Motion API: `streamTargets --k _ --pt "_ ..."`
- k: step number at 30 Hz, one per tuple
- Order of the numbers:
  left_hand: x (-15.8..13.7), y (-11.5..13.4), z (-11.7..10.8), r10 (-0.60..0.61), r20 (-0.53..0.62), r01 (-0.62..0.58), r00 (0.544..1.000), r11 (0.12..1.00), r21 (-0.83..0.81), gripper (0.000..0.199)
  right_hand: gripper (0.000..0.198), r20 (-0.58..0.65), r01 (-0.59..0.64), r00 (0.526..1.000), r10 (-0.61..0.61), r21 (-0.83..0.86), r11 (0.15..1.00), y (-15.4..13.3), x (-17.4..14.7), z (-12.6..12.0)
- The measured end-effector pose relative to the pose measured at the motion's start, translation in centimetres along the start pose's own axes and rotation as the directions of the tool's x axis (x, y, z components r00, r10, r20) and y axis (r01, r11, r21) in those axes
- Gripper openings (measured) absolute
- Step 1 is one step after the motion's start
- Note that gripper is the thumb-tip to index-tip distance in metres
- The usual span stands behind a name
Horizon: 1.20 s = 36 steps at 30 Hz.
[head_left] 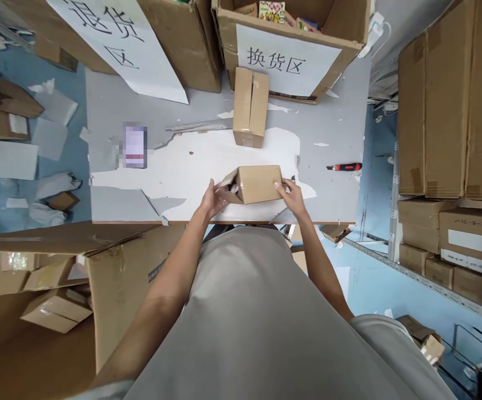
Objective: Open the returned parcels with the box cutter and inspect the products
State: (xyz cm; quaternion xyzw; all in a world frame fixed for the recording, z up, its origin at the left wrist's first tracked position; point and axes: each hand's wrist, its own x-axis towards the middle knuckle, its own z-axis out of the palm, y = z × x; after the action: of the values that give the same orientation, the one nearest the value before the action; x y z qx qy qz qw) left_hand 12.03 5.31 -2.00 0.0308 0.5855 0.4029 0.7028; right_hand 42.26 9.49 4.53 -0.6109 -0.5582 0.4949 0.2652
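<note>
Close to the table's near edge, a small brown cardboard box lies between my two hands. Its left end is opened, with flaps sticking out and contents I cannot make out inside. My left hand grips the flaps at that opened end. At the other end, my right hand holds the box's right side, thumb on top. Just beyond stands a second small cardboard box, its top flaps meeting at a middle seam. A red and black utility knife rests on the table to the right.
The grey table has torn white patches. At its back stand two large cartons with paper signs; the right carton holds small packages. A blurred phone-like item lies left. A big open carton with boxes is lower left; stacked boxes stand right.
</note>
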Motion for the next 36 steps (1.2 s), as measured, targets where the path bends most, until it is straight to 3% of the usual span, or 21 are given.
streamTargets --k 3,6,11,15,19,22,24,27,30,33,36 --pt "-0.5 0.8 1.1 -0.060 -0.019 0.060 0.998 0.998 0.022 0.067 0.084 0.004 -0.079 0.997 0.079 0.127 0.989 1.1 -1.2 -1.7" --pt "-2.0 2.7 0.5 0.069 -0.036 -0.060 0.997 0.978 0.197 0.070 0.085 -0.010 -0.139 0.989 0.144 0.201 0.970 2.1 -2.2 -1.1" --pt "-5.6 6.7 -3.9 0.372 -0.073 -0.300 0.925 0.836 0.461 0.076 0.070 0.014 -0.231 0.968 0.251 0.442 0.867 4.4 -2.0 4.8" --pt "-6.6 7.7 -6.0 0.427 -0.135 -0.284 0.894 0.773 0.567 0.063 0.061 0.139 -0.331 0.942 0.307 0.555 0.764 5.5 0.0 10.5" --pt "-6.1 6.3 -6.3 0.406 -0.250 -0.221 0.879 0.813 0.539 0.047 0.062 0.100 -0.304 0.953 0.287 0.344 0.889 5.5 0.9 12.3" --pt "-6.2 4.8 -6.8 0.422 -0.246 -0.245 0.873 0.815 0.525 0.042 0.072 0.002 -0.173 0.984 0.177 0.213 0.961 4.6 -0.1 10.9" --pt "-6.5 4.2 -7.4 0.417 -0.246 -0.232 0.875 0.808 0.542 0.043 0.078 0.019 -0.049 0.999 0.046 0.172 0.984 3.5 -1.0 9.6" --pt "-6.9 3.7 -8.3 0.397 -0.272 -0.198 0.877 0.812 0.549 0.048 0.075 0.122 0.129 0.983 -0.135 0.061 0.990 1.3 -1.6 8.5" --pt "-6.8 3.6 -8.7 0.376 -0.255 -0.190 0.891 0.818 0.542 0.053 0.055 0.201 0.255 0.951 -0.234 -0.081 0.964 -0.8 -1.0 8.6" --pt "-6.6 3.6 -8.9 0.376 -0.205 -0.220 0.904 0.819 0.530 0.054 0.039 0.188 0.288 0.950 -0.251 -0.210 0.934 -2.6 0.2 9.0" --pt "-6.5 3.4 -9.2 0.379 -0.173 -0.259 0.909 0.839 0.479 0.049 0.044 0.234 0.283 0.949 -0.210 -0.346 0.895 -3.9 0.9 8.9"
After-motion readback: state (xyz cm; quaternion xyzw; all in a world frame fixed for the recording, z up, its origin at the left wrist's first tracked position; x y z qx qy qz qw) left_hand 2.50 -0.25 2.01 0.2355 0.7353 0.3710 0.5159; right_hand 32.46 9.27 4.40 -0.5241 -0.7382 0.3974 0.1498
